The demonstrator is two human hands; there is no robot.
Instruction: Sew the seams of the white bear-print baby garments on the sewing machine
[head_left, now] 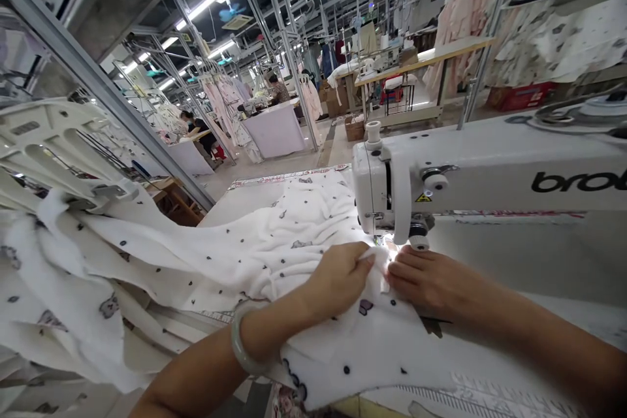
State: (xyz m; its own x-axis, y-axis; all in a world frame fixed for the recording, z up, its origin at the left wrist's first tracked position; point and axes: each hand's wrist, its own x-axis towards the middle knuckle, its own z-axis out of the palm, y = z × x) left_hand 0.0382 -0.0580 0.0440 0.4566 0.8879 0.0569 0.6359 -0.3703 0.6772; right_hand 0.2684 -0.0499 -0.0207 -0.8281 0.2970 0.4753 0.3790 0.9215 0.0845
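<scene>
White fabric with small dark printed figures (284, 222) spreads over the sewing table and under the head of a white sewing machine (470, 163). Close in front of the lit needle area, my left hand (340, 277) pinches a folded edge of this fabric between thumb and fingers. A pale bangle (241, 339) circles the left wrist. My right hand (424, 281) lies just right of the needle area, its fingers bent together at the fabric edge beside a small white strip. The needle itself is hard to make out, and the right fingertips are partly hidden.
At left, a cream plastic rack (68, 144) bears more printed fabric hanging down. A slanted metal post (112, 91) rises behind it. Printed measuring tape (470, 398) runs along the near table edge. Further off are other worktables (426, 62), hanging garments and people seated at work.
</scene>
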